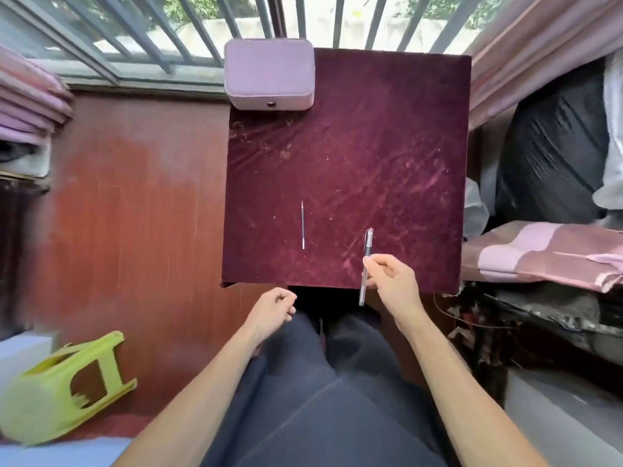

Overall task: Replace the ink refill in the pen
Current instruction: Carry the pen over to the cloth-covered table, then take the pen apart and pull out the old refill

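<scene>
A clear plastic pen with a cap on its far end is held in my right hand, pinched near its middle above the near edge of the table, which is covered in dark red velvet. A thin ink refill lies loose on the cloth, pointing away from me, to the left of the pen. My left hand hovers just below the table's near edge with its fingers loosely curled and nothing in them.
A lilac zip case sits at the table's far left corner by the window bars. A green plastic stool lies tipped over on the floor at left. A bed with pink bedding stands close at right.
</scene>
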